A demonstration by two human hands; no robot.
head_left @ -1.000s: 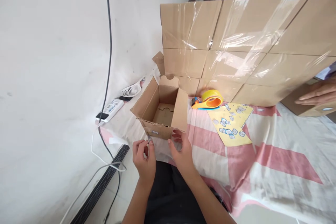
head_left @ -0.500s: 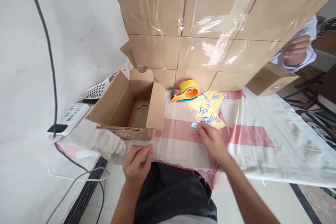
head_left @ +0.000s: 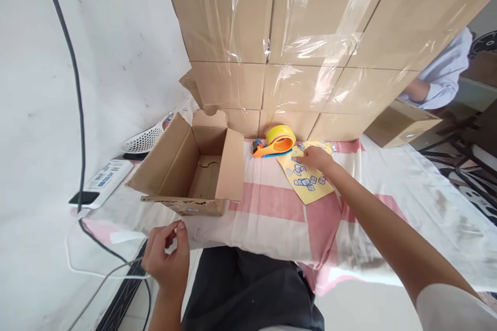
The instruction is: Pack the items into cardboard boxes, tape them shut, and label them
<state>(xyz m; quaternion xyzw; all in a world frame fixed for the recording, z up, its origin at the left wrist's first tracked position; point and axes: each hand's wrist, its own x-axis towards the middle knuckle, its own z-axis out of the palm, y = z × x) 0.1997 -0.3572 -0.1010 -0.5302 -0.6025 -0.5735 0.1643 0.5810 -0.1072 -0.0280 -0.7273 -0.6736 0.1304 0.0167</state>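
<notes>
My right hand (head_left: 315, 158) reaches over the yellow sheet (head_left: 310, 197), its fingers closed at a small blue-edged paper piece (head_left: 296, 159). Several similar small printed pieces (head_left: 306, 182) lie scattered on that sheet. An orange and yellow tape dispenser (head_left: 280, 140) sits at the sheet's left corner. In front of the open cardboard box (head_left: 230, 165), my left hand (head_left: 167, 253) hovers near the table's front edge. Its thumb and forefinger are pinched together; anything between them is too small to make out. The box's flaps stand up and its bottom shows.
Stacked cardboard boxes (head_left: 233, 20) under clear wrap form a wall behind the table. On the left lie a white device (head_left: 111, 176) and a white perforated item (head_left: 143, 138). A cable (head_left: 73, 62) hangs by the wall. Another person's sleeve (head_left: 446, 75) is behind a brown box (head_left: 404, 121).
My right hand has moved away from me, from the sheet's near edge to its upper part, with a small paper piece. My left hand has shifted left and slightly down.
</notes>
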